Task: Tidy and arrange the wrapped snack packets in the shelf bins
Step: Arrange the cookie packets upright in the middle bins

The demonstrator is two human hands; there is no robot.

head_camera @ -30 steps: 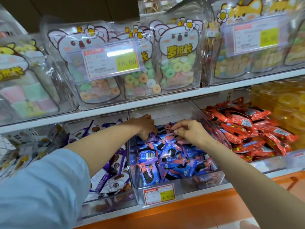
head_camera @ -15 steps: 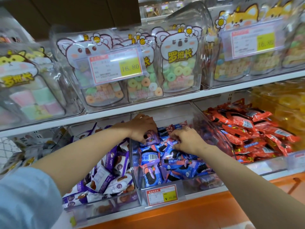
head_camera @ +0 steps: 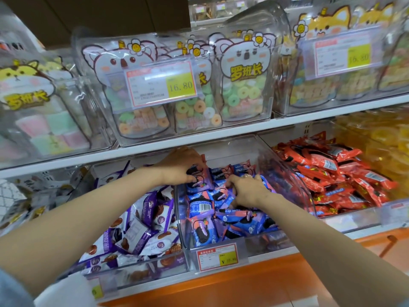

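Fingers [head_camera: 200, 161], L hand [head_camera: 177, 167], grip blue pkt [head_camera: 200, 177]; R hand [head_camera: 249, 191] atop pile [head_camera: 221, 216].

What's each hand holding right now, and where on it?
Left hand pinches a blue-and-pink packet by its upper left end. Right hand rests curled among the blue packets; can't tell if it grips one.

The left forearm [head_camera: 88, 209] and right forearm [head_camera: 321, 235] are bare, and both reach forward, converging. The left hand [head_camera: 177, 167] is palm-down, thumb and fingers curled round a blue packet [head_camera: 199, 177]. The right hand [head_camera: 249, 190] sits just beside it, knuckles up and fingers bent downward; whether they pinch anything is unclear.
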